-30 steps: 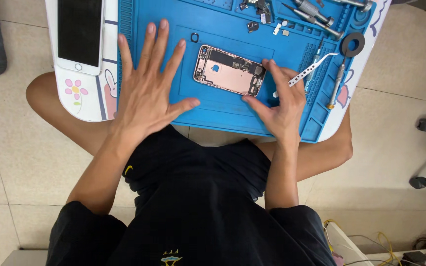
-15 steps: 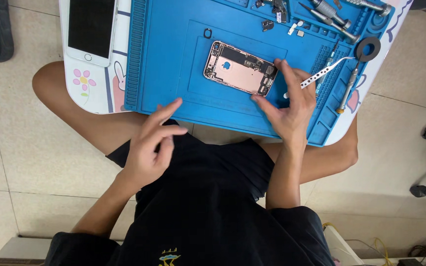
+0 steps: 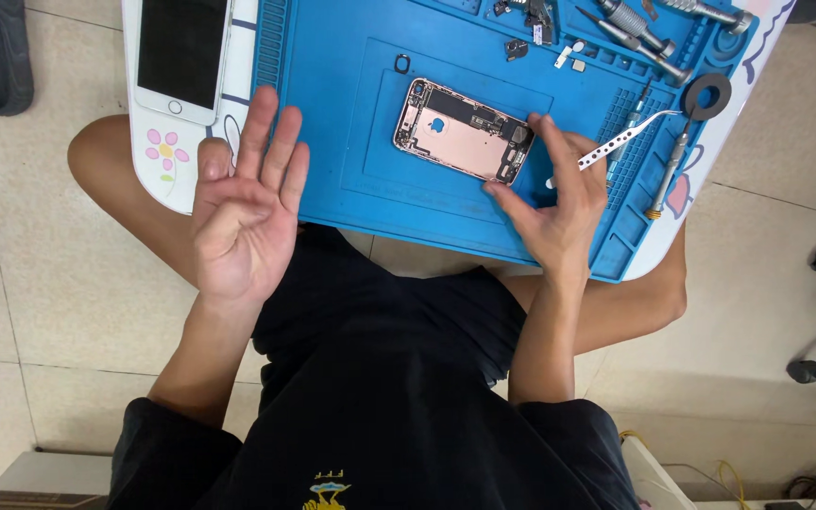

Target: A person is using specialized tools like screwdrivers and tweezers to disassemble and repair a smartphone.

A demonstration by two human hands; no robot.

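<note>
Tiled floor surrounds a small white table point(image 3: 158, 184) carrying a blue repair mat point(image 3: 332, 113), on which an opened phone chassis point(image 3: 463, 142) lies with its internals exposed, near the mat's centre. Left hand point(image 3: 243, 212) is raised palm-up over the table's near edge, fingers spread, holding nothing; right hand point(image 3: 559, 203) rests on the mat with fingertips touching the chassis's right end, loosely apart, not clamped on it. A detached phone screen point(image 3: 181, 52) lies on the table left of the mat; tweezers point(image 3: 630, 140) and a screwdriver point(image 3: 663, 179) lie just right of the right hand.
</note>
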